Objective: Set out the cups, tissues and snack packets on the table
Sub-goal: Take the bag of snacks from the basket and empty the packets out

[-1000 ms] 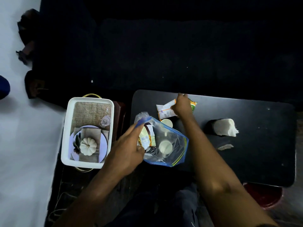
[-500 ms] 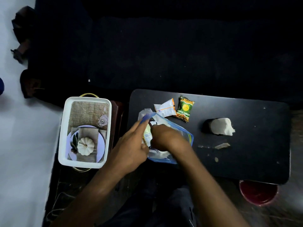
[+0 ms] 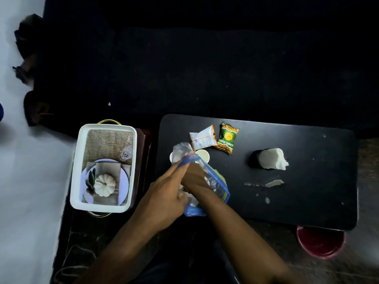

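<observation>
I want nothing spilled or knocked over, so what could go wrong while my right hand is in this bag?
1. The right hand is deep in the plastic bag that the left hand holds open; pulling out could drag the bag into the white cup beside it.
2. The tissues stand loosely in a dark holder; a sweeping forearm might tip it.

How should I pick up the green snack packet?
Pinch the green snack packet by its crimped top edge, coming from above on its far side. It lies flat on the black table, so the thin sealed edge is probably easiest to lift, and the white packet crowds its left.
</observation>
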